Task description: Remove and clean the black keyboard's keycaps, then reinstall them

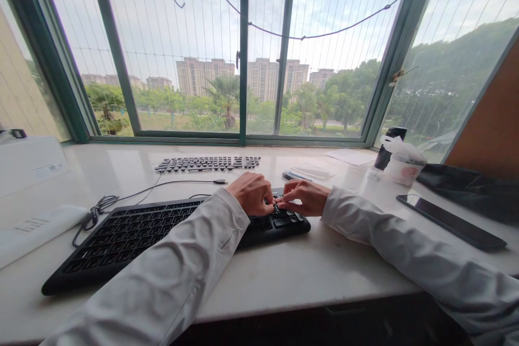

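A black keyboard (133,235) lies slantwise on the white ledge, its keycaps off over the left and middle, leaving bare square sockets. Some keycaps sit on its right end. Over that end, my left hand (250,193) is closed with the fingers curled, its fingertips at the keys. Close against it, my right hand (306,197) is bent into a pinch. The fingertips of both hands meet just above the number keys; whatever they grip is too small to make out. Behind the keyboard, loose black keycaps (208,163) are laid out in rows.
A coiled cable (97,208) with a USB plug lies behind the keyboard. At left are a white box (30,165) and a white packet (40,232). A phone (450,221), a plastic-wrapped cup (405,165) and a black bottle (389,147) stand or lie right. Windows rise behind.
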A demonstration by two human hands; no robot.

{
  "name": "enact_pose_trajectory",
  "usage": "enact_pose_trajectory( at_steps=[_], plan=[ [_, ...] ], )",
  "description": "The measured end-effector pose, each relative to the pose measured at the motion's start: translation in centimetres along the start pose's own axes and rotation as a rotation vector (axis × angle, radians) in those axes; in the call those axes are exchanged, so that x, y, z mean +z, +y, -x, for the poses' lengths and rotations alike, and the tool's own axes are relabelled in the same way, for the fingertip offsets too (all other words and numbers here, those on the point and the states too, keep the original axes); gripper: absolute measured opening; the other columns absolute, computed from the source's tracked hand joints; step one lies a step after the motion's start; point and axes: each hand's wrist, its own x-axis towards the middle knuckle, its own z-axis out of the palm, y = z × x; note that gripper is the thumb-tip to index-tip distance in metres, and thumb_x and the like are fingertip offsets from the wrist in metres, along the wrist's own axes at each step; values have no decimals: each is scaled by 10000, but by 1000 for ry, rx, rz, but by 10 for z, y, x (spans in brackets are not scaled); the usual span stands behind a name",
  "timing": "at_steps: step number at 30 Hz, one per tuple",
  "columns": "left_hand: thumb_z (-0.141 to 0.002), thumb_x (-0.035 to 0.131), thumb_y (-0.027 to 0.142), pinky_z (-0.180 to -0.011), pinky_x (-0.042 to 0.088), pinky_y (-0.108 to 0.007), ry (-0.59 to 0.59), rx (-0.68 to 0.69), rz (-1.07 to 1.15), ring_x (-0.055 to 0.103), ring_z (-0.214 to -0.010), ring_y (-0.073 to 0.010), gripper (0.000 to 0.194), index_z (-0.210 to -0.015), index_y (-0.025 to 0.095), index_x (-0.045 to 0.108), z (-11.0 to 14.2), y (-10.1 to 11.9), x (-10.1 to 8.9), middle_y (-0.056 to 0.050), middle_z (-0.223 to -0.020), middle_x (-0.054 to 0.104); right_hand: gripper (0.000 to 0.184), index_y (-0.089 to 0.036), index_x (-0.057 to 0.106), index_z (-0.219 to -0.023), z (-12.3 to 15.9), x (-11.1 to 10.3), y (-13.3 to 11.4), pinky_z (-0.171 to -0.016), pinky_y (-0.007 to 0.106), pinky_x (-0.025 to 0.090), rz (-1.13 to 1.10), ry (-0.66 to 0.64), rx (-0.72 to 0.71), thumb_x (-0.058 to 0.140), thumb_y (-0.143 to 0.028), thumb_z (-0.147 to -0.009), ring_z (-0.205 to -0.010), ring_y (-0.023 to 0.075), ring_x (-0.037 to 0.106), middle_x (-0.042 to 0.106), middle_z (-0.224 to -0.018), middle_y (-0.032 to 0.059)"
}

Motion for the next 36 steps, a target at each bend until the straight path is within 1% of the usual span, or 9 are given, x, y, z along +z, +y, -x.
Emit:
enact_pose_trajectory(
  at_steps=[3,6,9,12,17,22,28,33,36],
  plan=[
    [-742,551,351,-501,305,-278,12,27,-21,592,-523,-177,239,-752,292,783,1,-2,1,-71,-595,692,346,-184,750,-813,1,2,2,-628,235,446,-78,55,61,498,-393,-926,-638,111,570,635,-726,65],
    [-766,541,330,-562,378,-278,32,11,-36,635,-608,-183,248,-835,311,778,2,-5,0,-60,-682,721,342,-202,760,-823,3,1,7,-661,244,446,-88,177,155,511,-416,-918,-675,119,591,658,-752,63],
    [-811,507,332,-641,433,-287,76,-138,-79,665,-716,-199,273,-862,288,772,2,-11,-1,-66,-757,731,344,-226,767,-844,6,0,16,-710,270,438,-5,310,289,500,-428,-923,-711,138,598,674,-751,62],
    [-796,508,293,-681,467,-317,42,-327,-160,674,-765,-232,268,-804,217,765,2,-19,2,-100,-800,726,365,-227,767,-817,9,3,28,-750,301,422,107,342,391,488,-435,-925,-692,151,601,697,-732,61],
    [-804,490,290,-734,498,-373,-39,-471,-184,678,-839,-273,289,-839,168,750,3,-27,9,-137,-847,720,408,-244,757,-819,0,8,48,-772,289,408,224,204,564,418,-430,-950,-690,150,635,717,-690,22],
    [-826,481,334,-763,507,-398,-53,-543,-180,675,-875,-287,323,-899,152,737,3,-26,9,-151,-889,714,446,-270,730,-1007,-46,13,88,-708,263,417,399,-120,702,357,-506,-945,-821,163,651,739,-917,37],
    [-851,493,343,-812,497,-367,-92,-615,-174,663,-928,-266,320,-967,151,722,3,-27,5,-155,-918,704,257,-187,708,-1013,-104,35,159,-975,394,363,473,-286,729,543,-343,-892,-1013,235,615,708,-1007,110],
    [-861,507,323,-843,484,-342,-98,-646,-153,653,-947,-240,295,-987,155,715,3,-27,4,-151,-960,694,323,-172,568,-1181,-132,60,201,-889,423,492,472,-365,775,537,-357,-917,-1036,200,579,576,-1205,91],
    [-862,508,317,-839,485,-337,-107,-636,-144,651,-948,-235,291,-990,156,714,2,-27,5,-149,-951,693,332,-175,553,-1200,-143,70,219,-864,410,509,450,-369,801,537,-350,-918,-1023,196,582,564,-1214,90]
  ],
)
